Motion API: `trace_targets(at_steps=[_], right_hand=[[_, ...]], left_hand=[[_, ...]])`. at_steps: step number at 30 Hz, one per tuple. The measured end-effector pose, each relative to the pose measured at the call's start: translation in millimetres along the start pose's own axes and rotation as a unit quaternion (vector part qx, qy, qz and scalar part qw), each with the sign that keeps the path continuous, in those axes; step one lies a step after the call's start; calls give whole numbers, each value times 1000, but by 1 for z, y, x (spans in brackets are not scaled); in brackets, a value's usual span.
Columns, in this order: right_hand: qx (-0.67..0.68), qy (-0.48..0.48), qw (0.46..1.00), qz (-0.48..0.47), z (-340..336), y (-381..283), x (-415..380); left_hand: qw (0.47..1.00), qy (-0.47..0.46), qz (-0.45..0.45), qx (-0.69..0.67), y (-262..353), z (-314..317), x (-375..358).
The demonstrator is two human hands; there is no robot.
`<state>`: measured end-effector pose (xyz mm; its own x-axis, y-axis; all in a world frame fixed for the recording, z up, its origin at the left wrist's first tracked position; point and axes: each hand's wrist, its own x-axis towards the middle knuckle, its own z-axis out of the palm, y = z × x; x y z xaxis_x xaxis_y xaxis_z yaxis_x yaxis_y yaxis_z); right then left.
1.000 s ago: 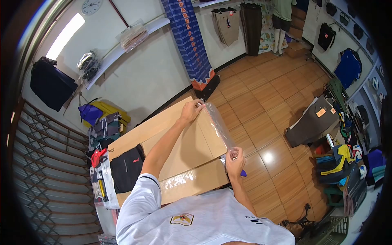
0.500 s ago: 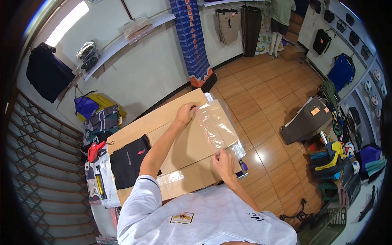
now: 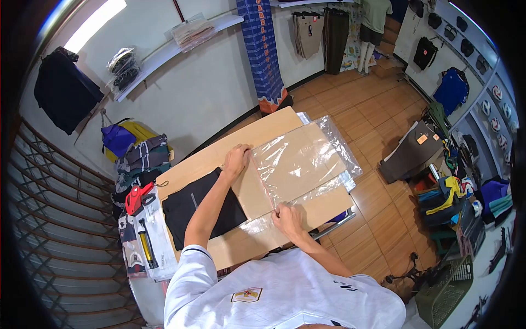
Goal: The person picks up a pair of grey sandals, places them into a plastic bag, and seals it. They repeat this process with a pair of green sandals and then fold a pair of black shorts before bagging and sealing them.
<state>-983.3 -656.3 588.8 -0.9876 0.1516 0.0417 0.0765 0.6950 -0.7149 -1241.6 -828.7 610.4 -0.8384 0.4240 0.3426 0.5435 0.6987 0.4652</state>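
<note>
A clear plastic bag [image 3: 301,159] lies spread flat over the tan tabletop [image 3: 323,211], a reddish strip running along its near-left edge. At the upper end of that edge, my left hand [image 3: 236,160] is closed on the plastic in a pinch. My right hand [image 3: 287,220] grips the lower end of the same edge between thumb and fingers. Left of the bag, a folded black garment [image 3: 224,211] with a grey zip line lies partly beneath my left forearm.
Left of the garment are a red object [image 3: 134,200] and a yellow-and-black hand pump [image 3: 146,245] on white packaging. Folded clothes [image 3: 145,156] are stacked behind. A blue pillar [image 3: 260,60] stands beyond the table; trousers and other clothes [image 3: 413,148] crowd the right side.
Both hands have drawn the bag's edge leftward, toward the black garment. More of the bag now shows spread out, its far end reaching past the table's right edge.
</note>
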Motion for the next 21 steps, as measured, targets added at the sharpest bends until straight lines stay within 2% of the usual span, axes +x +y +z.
trace_targets(at_steps=[5,8,11,14,17,18,21], right_hand=[[-14,24,1000,11,16,-14,-12],[-30,32,999,29,8,-26,-13],[-58,39,997,35,11,-26,-5],[-73,43,996,-3,9,-30,7],[-71,63,994,-47,9,-34,27],[-75,70,993,-53,9,-37,34],[-81,85,990,-76,11,-42,52]], left_hand=[[999,-3,-13,-30,-20,-11,-19],[995,5,-36,-89,-11,-29,-36],[997,64,20,-32,-17,-50,-65],[996,71,-27,-53,-14,-84,-106],[998,58,-34,7,-23,-108,-148],[998,21,-53,-2,-38,-110,-161],[989,-12,-94,117,-31,-117,-189]])
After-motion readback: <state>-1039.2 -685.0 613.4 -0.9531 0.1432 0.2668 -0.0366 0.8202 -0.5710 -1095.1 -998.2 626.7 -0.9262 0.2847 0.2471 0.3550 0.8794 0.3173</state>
